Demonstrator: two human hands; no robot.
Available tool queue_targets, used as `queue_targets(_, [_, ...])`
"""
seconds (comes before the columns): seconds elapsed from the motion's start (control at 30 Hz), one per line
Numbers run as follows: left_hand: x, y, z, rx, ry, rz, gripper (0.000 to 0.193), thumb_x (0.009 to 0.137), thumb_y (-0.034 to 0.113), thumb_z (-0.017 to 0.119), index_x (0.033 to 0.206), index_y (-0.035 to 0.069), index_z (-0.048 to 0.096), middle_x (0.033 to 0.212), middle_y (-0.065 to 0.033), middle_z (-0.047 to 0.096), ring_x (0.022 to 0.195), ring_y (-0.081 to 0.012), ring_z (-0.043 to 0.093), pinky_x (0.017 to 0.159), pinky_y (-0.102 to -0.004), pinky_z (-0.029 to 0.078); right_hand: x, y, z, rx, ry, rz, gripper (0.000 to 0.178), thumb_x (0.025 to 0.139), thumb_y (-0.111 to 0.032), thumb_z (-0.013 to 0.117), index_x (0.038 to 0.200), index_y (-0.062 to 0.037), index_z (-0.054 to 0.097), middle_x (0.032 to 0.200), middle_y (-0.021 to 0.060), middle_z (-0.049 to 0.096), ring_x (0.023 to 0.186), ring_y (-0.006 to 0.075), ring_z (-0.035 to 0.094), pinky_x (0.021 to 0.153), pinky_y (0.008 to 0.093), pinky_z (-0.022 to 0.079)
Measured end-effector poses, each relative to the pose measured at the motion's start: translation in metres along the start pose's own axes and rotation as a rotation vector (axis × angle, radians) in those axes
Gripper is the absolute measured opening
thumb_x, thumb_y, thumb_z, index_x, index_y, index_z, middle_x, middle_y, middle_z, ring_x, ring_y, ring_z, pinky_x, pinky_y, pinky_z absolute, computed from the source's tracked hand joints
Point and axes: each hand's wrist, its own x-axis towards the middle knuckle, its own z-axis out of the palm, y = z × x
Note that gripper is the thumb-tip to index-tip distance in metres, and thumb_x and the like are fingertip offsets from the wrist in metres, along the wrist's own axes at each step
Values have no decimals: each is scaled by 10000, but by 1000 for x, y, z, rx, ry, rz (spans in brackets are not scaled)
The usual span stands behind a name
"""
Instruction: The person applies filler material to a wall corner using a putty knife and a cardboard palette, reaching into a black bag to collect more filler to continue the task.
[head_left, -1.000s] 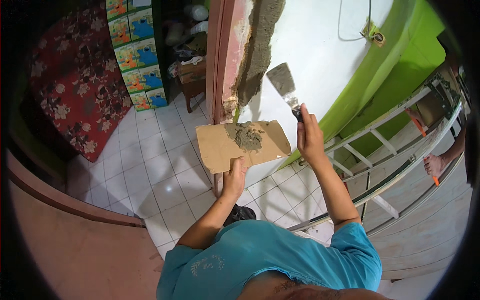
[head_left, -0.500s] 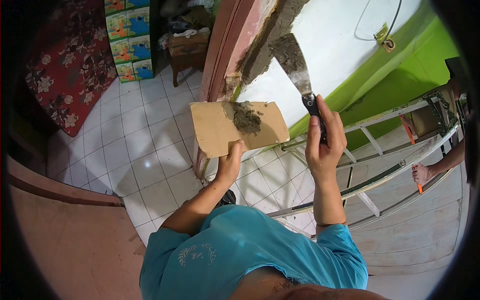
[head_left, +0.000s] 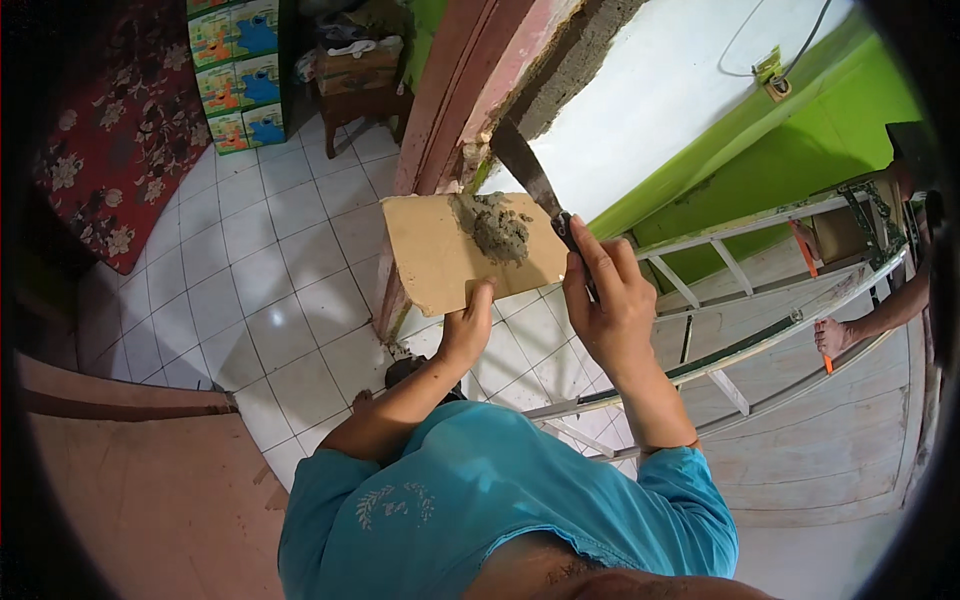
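Observation:
My left hand (head_left: 466,326) grips the near edge of a tan board (head_left: 425,255), thumb on top and the other fingers hidden beneath. A lump of wet grey mortar (head_left: 497,232) lies on the board's far middle part. In my right hand (head_left: 612,300) is a putty knife (head_left: 530,172) with a dark handle, its fingers closed round it. The blade slants up and left over the board's far edge, its tip by the lower end of a grey mortar strip (head_left: 570,85). That strip runs along the wall beside the pinkish door frame (head_left: 455,90).
At right, a ladder (head_left: 735,268) stands with another person's hand (head_left: 835,338) near it. A white and green wall (head_left: 640,130) rises ahead. Stacked printed cartons (head_left: 235,75), a small wooden table (head_left: 355,85) and red floral fabric (head_left: 120,130) are at the far left, above white floor tiles (head_left: 260,240).
My right hand has moved left and slightly down, bringing the putty knife's blade lower, to the mortar strip's lower end. The mortar seen on the blade before is not visible now.

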Motion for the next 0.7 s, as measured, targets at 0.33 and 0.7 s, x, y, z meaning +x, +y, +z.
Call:
queue_targets(0.33, [1, -19, -6, 106, -50, 141, 249, 988, 178, 511, 808, 6, 506, 743, -18, 491, 713, -141, 476, 642, -329, 407, 29, 8, -21, -60, 45, -24, 458, 849, -31, 704, 1296, -113, 647, 816, 65, 585, 576, 206, 593, 499, 346, 487])
queue_targets(0.7, [3, -22, -9, 59, -57, 44, 245, 987, 226, 540, 882, 5, 538, 820, -16, 522, 768, -137, 482, 690, -306, 420, 64, 14, -53, 41, 172, 16, 397, 860, -4, 681, 1246, -96, 678, 776, 71, 556, 579, 178, 565, 540, 325, 476])
